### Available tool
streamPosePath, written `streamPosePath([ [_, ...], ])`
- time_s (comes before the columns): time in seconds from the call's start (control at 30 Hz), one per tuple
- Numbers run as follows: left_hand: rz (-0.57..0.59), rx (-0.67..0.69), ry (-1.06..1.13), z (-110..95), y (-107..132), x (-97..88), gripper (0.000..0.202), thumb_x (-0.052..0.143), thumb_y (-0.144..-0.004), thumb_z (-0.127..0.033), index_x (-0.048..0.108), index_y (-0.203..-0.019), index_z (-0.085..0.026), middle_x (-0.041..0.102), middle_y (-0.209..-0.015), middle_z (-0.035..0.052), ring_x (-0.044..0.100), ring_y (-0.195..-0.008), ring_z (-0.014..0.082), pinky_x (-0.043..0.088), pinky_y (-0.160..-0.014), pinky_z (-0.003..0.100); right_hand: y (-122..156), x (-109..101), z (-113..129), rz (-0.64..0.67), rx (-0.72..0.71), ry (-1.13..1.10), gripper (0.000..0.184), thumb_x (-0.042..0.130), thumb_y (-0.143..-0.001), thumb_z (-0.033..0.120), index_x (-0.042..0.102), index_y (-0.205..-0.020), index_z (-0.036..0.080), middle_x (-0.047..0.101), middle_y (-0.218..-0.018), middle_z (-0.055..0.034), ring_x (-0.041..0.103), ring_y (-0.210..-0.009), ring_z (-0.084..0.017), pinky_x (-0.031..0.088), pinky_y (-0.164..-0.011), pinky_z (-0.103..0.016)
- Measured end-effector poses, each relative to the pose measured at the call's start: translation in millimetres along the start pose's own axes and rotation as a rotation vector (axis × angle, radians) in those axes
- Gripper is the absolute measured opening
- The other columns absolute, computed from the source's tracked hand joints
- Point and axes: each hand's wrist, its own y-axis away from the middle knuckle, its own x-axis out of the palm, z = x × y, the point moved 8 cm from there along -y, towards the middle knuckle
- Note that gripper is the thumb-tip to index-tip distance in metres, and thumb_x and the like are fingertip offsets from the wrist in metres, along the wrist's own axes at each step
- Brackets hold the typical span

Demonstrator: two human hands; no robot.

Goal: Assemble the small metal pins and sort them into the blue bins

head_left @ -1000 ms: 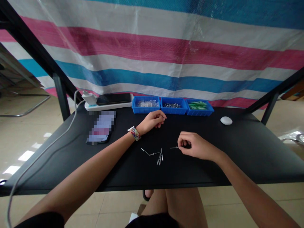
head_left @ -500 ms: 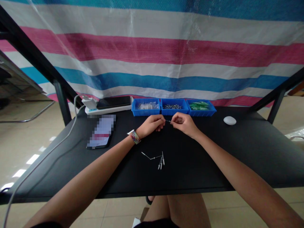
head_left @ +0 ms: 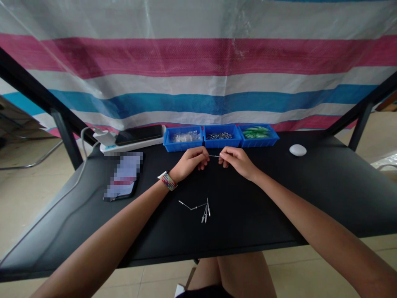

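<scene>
A thin metal blind rivet (head_left: 214,156) spans the gap between my two hands, just above the black tabletop. The fingers of my left hand (head_left: 191,162) pinch one end of it. At the other end, my right hand (head_left: 237,160) grips it between thumb and fingers. Nearer the front lies a loose group of several blind rivets (head_left: 204,212), some touching. Right behind my hands stands a blue bin (head_left: 221,144) with many small metal rivets inside. The fingertips partly hide the ends of the held rivet.
A blue bin (head_left: 182,146) with clear plastic bags and another blue bin (head_left: 260,142) with green packets flank the middle one. To the left are a phone (head_left: 124,176) and a power strip (head_left: 133,146) carrying a dark phone. A white mouse (head_left: 297,150) sits at right.
My hands have drawn slightly apart, and more of the rivet's thin shaft shows between them. The camera view has shifted a little; the rivets on the table lie as before.
</scene>
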Motion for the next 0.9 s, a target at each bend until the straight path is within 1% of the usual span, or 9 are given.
streamPosePath([
  [0.1,-0.007,-0.003,-0.006,0.0,0.0,-0.4,0.017,0.062,-0.092,-0.031,0.063,-0.084,-0.016,0.063,-0.074,0.0009,0.059,-0.059,0.0101,0.046,-0.055,0.021,1.3,1.6,-0.7,0.015,0.007,0.032,0.031,0.069,-0.095,0.049,0.070,-0.083,0.020,0.072,-0.082,-0.0038,0.065,-0.068,-0.016,0.054,-0.065,-0.030],
  [0.2,-0.003,-0.008,-0.015,0.1,0.0,-0.2,0.019,0.060,-0.093,-0.032,0.063,-0.085,-0.015,0.063,-0.074,0.0015,0.059,-0.059,0.0106,0.046,-0.055,0.021,1.9,2.0,0.8,-0.002,0.000,0.017,0.028,0.074,-0.091,0.046,0.069,-0.084,0.020,0.072,-0.084,-0.0038,0.064,-0.068,-0.016,0.054,-0.063,-0.029],
  [0.4,0.001,-0.021,-0.006,0.3,0.7,0.9,0.029,0.058,-0.097,-0.040,0.064,-0.084,-0.015,0.062,-0.071,0.0018,0.059,-0.059,0.0113,0.047,-0.055,0.022,1.0,2.4,1.0,-0.048,-0.014,-0.050,0.031,0.083,-0.083,0.046,0.065,-0.084,0.021,0.062,-0.073,0.0012,0.062,-0.064,-0.015,0.053,-0.060,-0.029],
  [0.5,-0.005,-0.019,-0.010,0.5,0.8,1.3,0.025,0.062,-0.095,-0.038,0.063,-0.085,-0.015,0.062,-0.073,0.0005,0.059,-0.058,0.0099,0.045,-0.055,0.021,-0.1,1.6,-3.2,-0.062,-0.020,-0.050,0.030,0.085,-0.082,0.043,0.065,-0.086,0.020,0.062,-0.073,0.0017,0.062,-0.063,-0.014,0.053,-0.059,-0.029],
  [0.6,-0.010,-0.008,-0.010,0.5,0.4,1.1,0.021,0.066,-0.092,-0.036,0.062,-0.087,-0.016,0.062,-0.074,-0.0007,0.058,-0.058,0.0091,0.044,-0.053,0.020,-0.8,-0.4,-6.6,-0.078,-0.022,-0.056,0.028,0.085,-0.082,0.039,0.066,-0.089,0.020,0.064,-0.079,0.0007,0.063,-0.064,-0.014,0.053,-0.058,-0.028],
  [0.67,-0.013,0.004,-0.005,-0.2,0.1,0.6,0.021,0.068,-0.091,-0.036,0.061,-0.088,-0.016,0.062,-0.074,-0.0013,0.058,-0.058,0.0091,0.044,-0.053,0.020,-0.9,-1.2,-7.7,-0.074,-0.014,-0.061,0.026,0.084,-0.083,0.038,0.066,-0.092,0.020,0.065,-0.084,-0.0002,0.063,-0.065,-0.013,0.053,-0.059,-0.027],
  [0.73,-0.015,0.019,0.000,-2.0,0.4,0.4,0.019,0.069,-0.090,-0.034,0.061,-0.089,-0.016,0.061,-0.074,-0.0018,0.058,-0.058,0.0090,0.044,-0.053,0.020,-0.9,-1.0,-7.4,-0.055,-0.008,-0.060,0.024,0.080,-0.087,0.039,0.067,-0.094,0.020,0.067,-0.087,-0.0009,0.063,-0.064,-0.013,0.053,-0.059,-0.027],
  [0.83,-0.025,0.031,-0.001,-5.0,1.8,0.3,0.016,0.070,-0.087,-0.029,0.061,-0.089,-0.016,0.060,-0.072,-0.0026,0.058,-0.057,0.0087,0.044,-0.053,0.020,-0.8,-0.1,-5.4,-0.024,-0.014,-0.040,0.025,0.069,-0.096,0.044,0.068,-0.090,0.019,0.070,-0.085,-0.0024,0.063,-0.064,-0.013,0.052,-0.061,-0.027],
  [0.9,-0.036,0.028,-0.009,-5.7,2.5,0.1,0.016,0.071,-0.087,-0.028,0.060,-0.088,-0.016,0.060,-0.071,-0.0029,0.057,-0.057,0.0086,0.044,-0.052,0.020,-0.9,0.1,-5.0,-0.017,-0.018,-0.018,0.028,0.066,-0.098,0.045,0.069,-0.087,0.019,0.070,-0.084,-0.0032,0.064,-0.065,-0.014,0.052,-0.062,-0.028],
])
